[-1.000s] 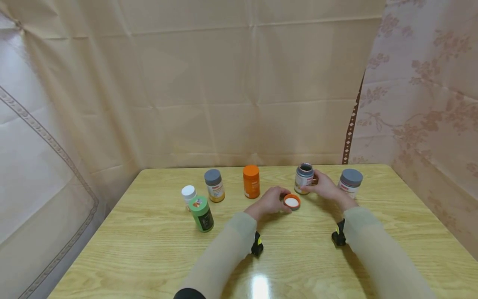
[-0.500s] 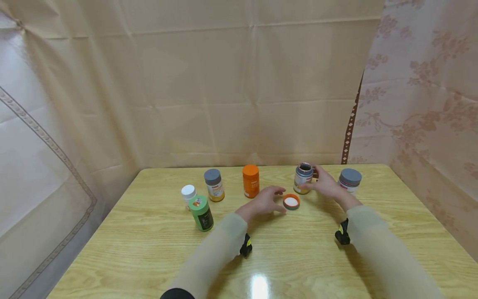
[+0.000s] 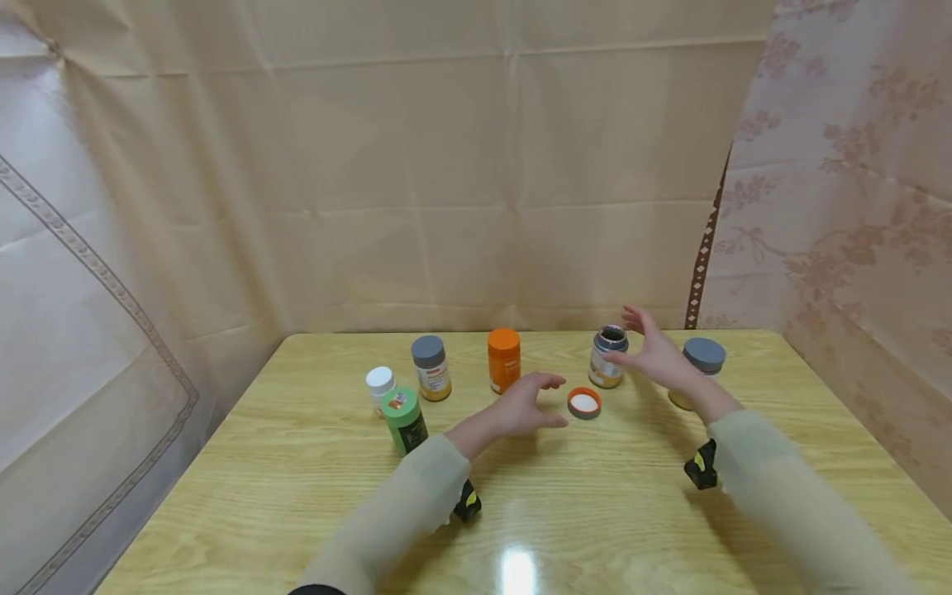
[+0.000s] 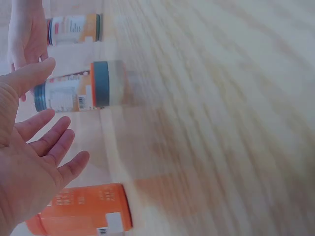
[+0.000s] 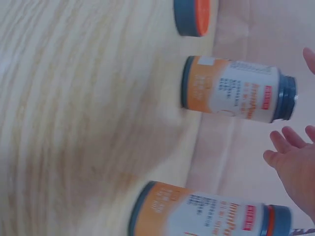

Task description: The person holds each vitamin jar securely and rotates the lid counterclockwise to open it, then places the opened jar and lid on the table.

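Observation:
An uncapped supplement bottle (image 3: 606,372) with a dark open mouth and a white-and-orange label stands upright at the back right of the table. In front of it lies its grey lid (image 3: 584,403), white-and-orange inside facing up. Just left of the lid, my left hand (image 3: 521,406) has thumb and fingers spread, holding nothing. My right hand (image 3: 658,361) is spread beside the bottle's mouth, apart from it in the right wrist view, where the whole bottle (image 5: 236,91) shows. A capped grey-lidded bottle (image 3: 702,355) stands behind my right wrist, partly hidden.
Toward the left stand an orange bottle (image 3: 504,361), a grey-lidded bottle (image 3: 431,369), a white-capped bottle (image 3: 380,382) and a green bottle (image 3: 403,413) partly in front of it. A beige cloth (image 3: 402,182) hangs behind the wooden table (image 3: 580,512).
My left hand has let go of the lid and drawn back to the left. My right hand has released the bottle, its fingers lifting away. Bottle and lid stay where they were.

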